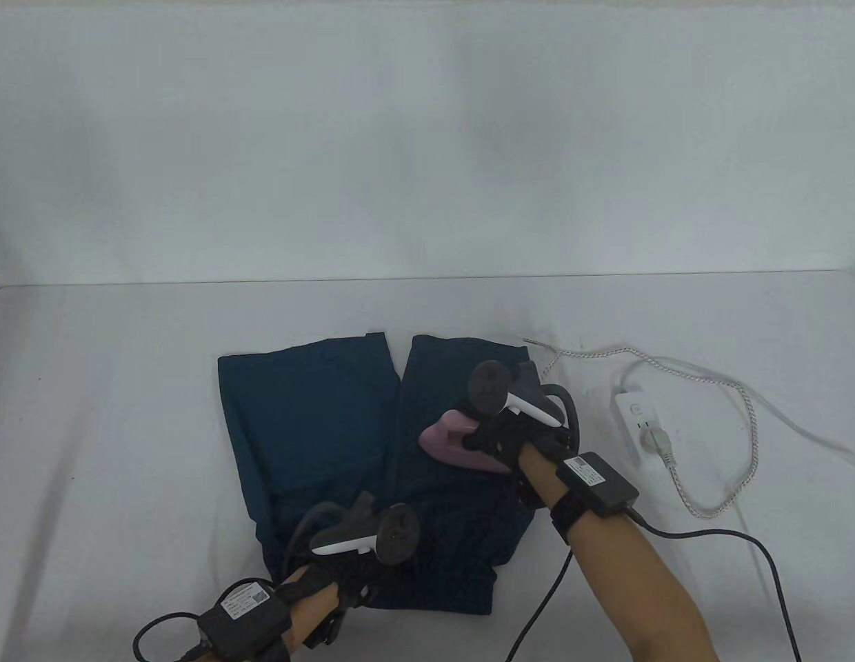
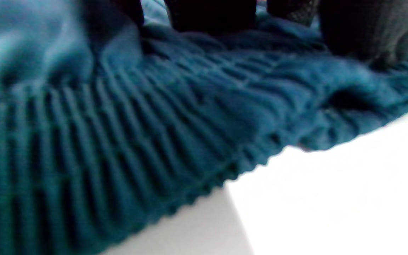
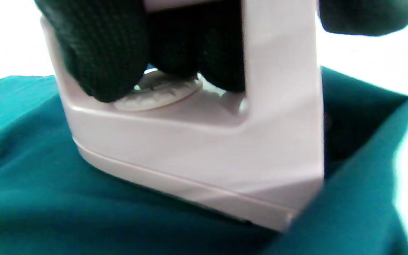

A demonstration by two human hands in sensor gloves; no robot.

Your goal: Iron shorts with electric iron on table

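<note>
Dark teal shorts (image 1: 310, 420) lie flat on the white table, legs pointing away, elastic waistband (image 2: 119, 141) near the front. A small pink electric iron (image 1: 449, 441) rests on the right leg. My right hand (image 1: 510, 431) grips its handle; in the right wrist view the gloved fingers (image 3: 101, 53) wrap the handle above the iron body (image 3: 197, 148), whose sole sits on the teal cloth (image 3: 48, 198). My left hand (image 1: 351, 558) presses down on the waistband; its fingertips (image 2: 211, 14) rest on the ribbed cloth.
A white power strip (image 1: 641, 424) with a plug in it lies right of the shorts. The iron's braided cord (image 1: 738, 414) loops across the table's right side. Black glove cables (image 1: 758, 552) trail toward the front edge. A white wall stands behind the table.
</note>
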